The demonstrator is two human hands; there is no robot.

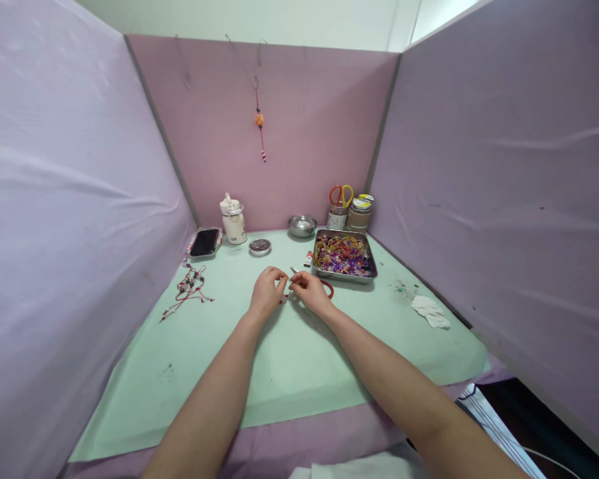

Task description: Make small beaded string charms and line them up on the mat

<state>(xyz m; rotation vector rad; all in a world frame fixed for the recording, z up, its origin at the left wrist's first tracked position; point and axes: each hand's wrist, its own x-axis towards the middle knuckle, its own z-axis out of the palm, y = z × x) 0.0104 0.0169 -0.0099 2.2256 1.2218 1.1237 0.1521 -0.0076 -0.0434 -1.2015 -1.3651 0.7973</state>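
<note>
My left hand (269,287) and my right hand (308,290) face each other above the middle of the table, a small gap between their fingertips. Each is closed in a pinch. A short bit of beaded cord (282,301), red and white, shows just below the fingers; how it runs inside them is too small to make out. Behind my right hand, the red handle of a pair of scissors (331,289) sticks out to the right, with a metal tip at the left. My hand hides their middle, and I cannot tell whether it touches them.
A steel tray (347,277) of beads and cords stands behind my right hand. Farther back are a steel bowl (302,226), jars (360,214), a round tin (259,247) and a white bottle (233,221). Beaded cords (190,287) and a phone (205,243) lie left, a crumpled cloth (430,311) right.
</note>
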